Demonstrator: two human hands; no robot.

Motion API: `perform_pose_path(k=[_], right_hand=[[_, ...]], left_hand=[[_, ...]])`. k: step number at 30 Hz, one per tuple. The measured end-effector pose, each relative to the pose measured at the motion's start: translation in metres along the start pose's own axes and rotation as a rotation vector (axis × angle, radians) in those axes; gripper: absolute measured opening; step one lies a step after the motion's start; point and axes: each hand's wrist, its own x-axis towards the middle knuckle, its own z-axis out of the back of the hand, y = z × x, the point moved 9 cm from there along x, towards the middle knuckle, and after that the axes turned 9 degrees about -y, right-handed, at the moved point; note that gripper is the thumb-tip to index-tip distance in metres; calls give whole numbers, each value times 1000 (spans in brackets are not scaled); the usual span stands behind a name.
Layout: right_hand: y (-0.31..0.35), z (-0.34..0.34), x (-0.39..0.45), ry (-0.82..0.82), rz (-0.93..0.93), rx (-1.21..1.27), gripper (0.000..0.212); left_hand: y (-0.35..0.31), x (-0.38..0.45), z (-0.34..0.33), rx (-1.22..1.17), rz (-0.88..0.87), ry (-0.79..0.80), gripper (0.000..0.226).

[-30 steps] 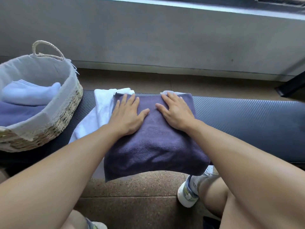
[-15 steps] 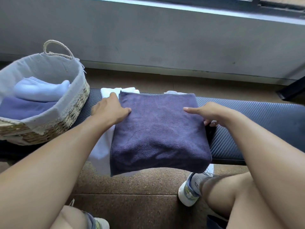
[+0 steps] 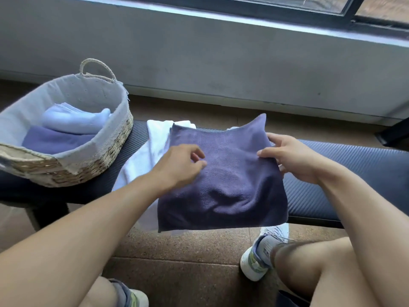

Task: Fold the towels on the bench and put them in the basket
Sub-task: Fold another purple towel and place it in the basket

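Note:
A folded dark purple towel (image 3: 232,185) lies on the black bench (image 3: 336,173), its near edge hanging over the front. My right hand (image 3: 292,158) grips its right edge, thumb on top and fingers underneath, and the far right corner stands raised. My left hand (image 3: 181,167) is over the towel's left part with fingers loosely curled, holding nothing. A white towel (image 3: 152,147) lies beneath and to the left of the purple one. The woven basket (image 3: 106,156) stands at the bench's left end.
Inside the basket's cloth lining lie a folded light blue towel (image 3: 73,120) and a purple one (image 3: 55,140). A grey wall and window sill run behind the bench. My knees and shoes (image 3: 259,255) are on the brown floor in front.
Both hands lay flat on the towel, then moved to its side edges. Now my right hand has lifted the right edge and my left hand has shifted inward onto the towel.

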Motion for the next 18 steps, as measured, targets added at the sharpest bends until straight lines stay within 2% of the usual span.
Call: perform_pose_path(k=[1, 3, 5, 6, 8, 10, 12, 14, 17, 18], right_hand=[[13, -7, -3, 9, 40, 31, 35], [37, -28, -6, 48, 98, 77, 38], [54, -54, -5, 79, 143, 54, 43], [60, -67, -3, 86, 151, 26, 42], [71, -95, 0, 95, 157, -19, 37], [81, -125, 3, 119, 156, -32, 35], [86, -155, 4, 183, 110, 16, 40], [88, -182, -1, 298, 45, 74, 45], [86, -192, -6, 404, 75, -26, 24], [84, -187, -6, 400, 103, -96, 22]], left_hand=[[-2, -7, -11, -24, -7, 87, 38], [-2, -14, -24, 110, -82, 178, 56], [2, -14, -26, 100, -87, 177, 55], [4, -12, -23, -33, -44, 158, 47], [9, -7, -10, -405, 162, 90, 26], [25, -3, -1, -760, 476, 44, 37], [40, -2, 3, -984, 677, 72, 48], [51, -1, 6, -1027, 741, 119, 44], [57, 0, 6, -924, 692, 142, 14], [58, 2, 5, -845, 649, 134, 17]])
